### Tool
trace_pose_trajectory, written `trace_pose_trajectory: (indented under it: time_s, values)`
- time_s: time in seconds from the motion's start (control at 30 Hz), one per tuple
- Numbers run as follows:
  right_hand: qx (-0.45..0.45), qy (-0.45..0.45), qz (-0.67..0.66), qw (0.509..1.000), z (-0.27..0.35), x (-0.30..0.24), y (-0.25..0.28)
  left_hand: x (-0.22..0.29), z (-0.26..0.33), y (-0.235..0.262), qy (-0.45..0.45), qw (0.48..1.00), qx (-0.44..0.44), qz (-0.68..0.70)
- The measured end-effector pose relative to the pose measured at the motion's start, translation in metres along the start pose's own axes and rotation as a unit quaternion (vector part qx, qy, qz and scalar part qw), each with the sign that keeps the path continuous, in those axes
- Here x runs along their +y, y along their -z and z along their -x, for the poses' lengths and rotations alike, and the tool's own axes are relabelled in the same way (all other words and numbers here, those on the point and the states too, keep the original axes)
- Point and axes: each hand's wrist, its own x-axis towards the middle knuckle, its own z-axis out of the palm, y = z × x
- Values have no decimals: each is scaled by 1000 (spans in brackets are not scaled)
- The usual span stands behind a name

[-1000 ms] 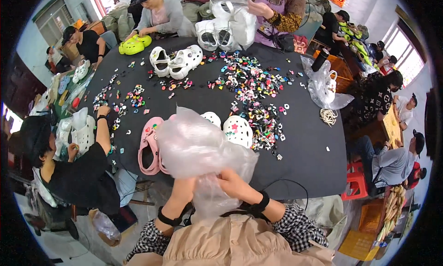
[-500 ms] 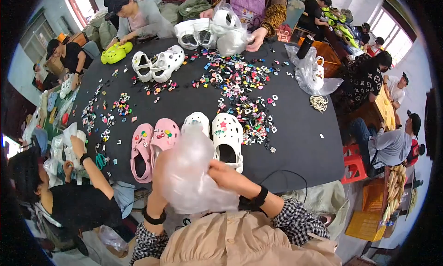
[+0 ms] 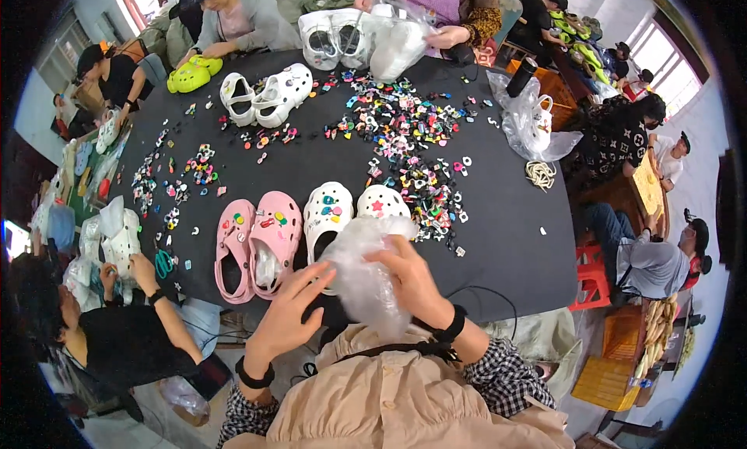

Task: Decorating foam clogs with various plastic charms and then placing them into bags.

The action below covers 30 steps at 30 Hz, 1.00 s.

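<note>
A crumpled clear plastic bag [image 3: 364,274] sits between my hands at the near edge of the black table [image 3: 506,215]. My right hand [image 3: 412,282] grips the bag from its right side. My left hand [image 3: 292,313] is spread with fingers apart, its fingertips touching the bag's left side. Just beyond the bag lies a pair of white clogs [image 3: 346,212] with coloured charms, partly hidden by the bag. To their left is a pair of pink clogs [image 3: 253,243], also with charms.
Many small coloured charms [image 3: 405,138] are scattered over the table's middle. More white clogs [image 3: 268,95] and yellow-green clogs [image 3: 191,74] lie at the far side. Other people sit around the table; one at my left [image 3: 117,332] handles bagged clogs. A plastic bag [image 3: 529,126] lies at right.
The bag was puffed up and raised in front of me; now it is squeezed small and lower. The white clogs behind it have come into view.
</note>
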Motion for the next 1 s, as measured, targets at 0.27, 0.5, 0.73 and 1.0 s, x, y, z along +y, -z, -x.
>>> trace_pose_trajectory:
  time_s: [0.27, 0.5, 0.73, 1.0]
  values:
    - [-38, 80, 40, 995, -4, -17, 3, 10, -20, -66, -88, 986, 114, 88]
    - [-13, -185, -527, 829, 4, -12, 12, 19, -54, -101, 9, 925, 182, 332]
    - [-14, -152, -353, 923, 8, -25, 21, -46, -62, -89, 93, 925, 298, 217]
    - [-202, 136, 136, 960, -25, 14, -36, -92, -42, -89, 125, 974, 159, -104]
